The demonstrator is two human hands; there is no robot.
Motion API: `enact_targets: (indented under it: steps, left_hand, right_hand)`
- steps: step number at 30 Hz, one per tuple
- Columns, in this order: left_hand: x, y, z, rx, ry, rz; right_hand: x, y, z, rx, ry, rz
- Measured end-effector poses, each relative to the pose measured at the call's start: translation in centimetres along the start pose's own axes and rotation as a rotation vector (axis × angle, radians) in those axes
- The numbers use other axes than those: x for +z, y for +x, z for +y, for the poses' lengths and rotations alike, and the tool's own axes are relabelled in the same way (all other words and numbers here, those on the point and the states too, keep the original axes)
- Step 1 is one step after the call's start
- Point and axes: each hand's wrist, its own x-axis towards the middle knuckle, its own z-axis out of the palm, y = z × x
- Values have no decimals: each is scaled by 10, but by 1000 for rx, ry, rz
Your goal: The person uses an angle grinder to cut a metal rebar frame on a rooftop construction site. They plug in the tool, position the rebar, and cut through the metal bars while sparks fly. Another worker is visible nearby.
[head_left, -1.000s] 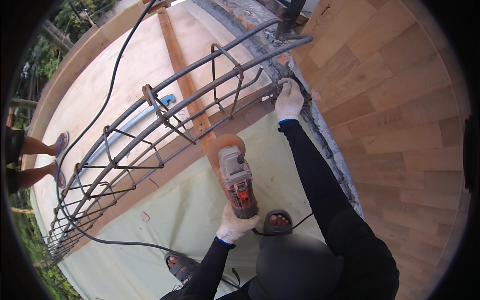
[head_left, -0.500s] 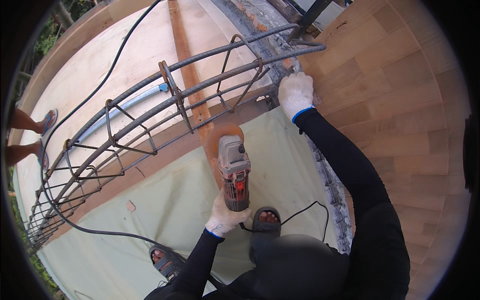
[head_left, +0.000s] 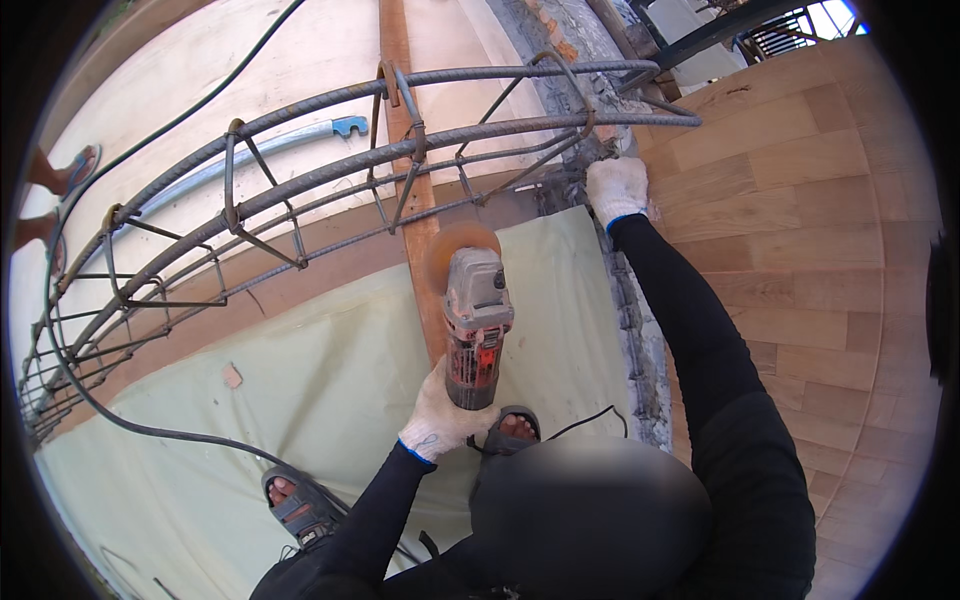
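Observation:
My left hand (head_left: 442,415), in a white work glove, is wrapped round the rear end of a dusty red-and-grey angle grinder (head_left: 477,325). The grinder's orange-brown disc (head_left: 458,252) looks blurred and sits in front of the wooden plank, below the steel bars. Farther off to the right, my gloved right hand (head_left: 616,188) is closed at the rough concrete edge (head_left: 645,355), just below the bent bar ends. What its fingers hold, if anything, is hidden. A curved rebar cage (head_left: 370,160) with bent stirrups stretches across the far side.
Pale green sheeting (head_left: 330,370) lies under my sandalled feet. A black cable (head_left: 190,435) curves along the left. Beyond the cage lies a metal pipe (head_left: 250,155) with a blue end. Curved wood-patterned panelling (head_left: 780,270) rises at right. Another person's feet (head_left: 60,205) stand far left.
The view has shifted, so the cage and plank appear farther right. My left hand still holds the grinder, and my right hand stays at the concrete edge by the bar ends.

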Motion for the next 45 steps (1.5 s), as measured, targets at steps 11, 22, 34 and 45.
enact_targets:
  steps: [11, 22, 34, 45]
  left_hand:
    - [-3, 2, 10, -23, 14, -37]
    - [7, -7, 17, -25, 36, -20]
    - [7, -4, 17, -34, 155, 14]
    - [3, -10, 20, 34, 109, 40]
  right_hand:
    - [2, 4, 10, -50, -10, -14]
    - [33, -62, -49, 832, 1496, 632]
    - [21, -38, -69, 870, 1919, 571]
    - [13, -26, -81, 1025, 1575, 709]
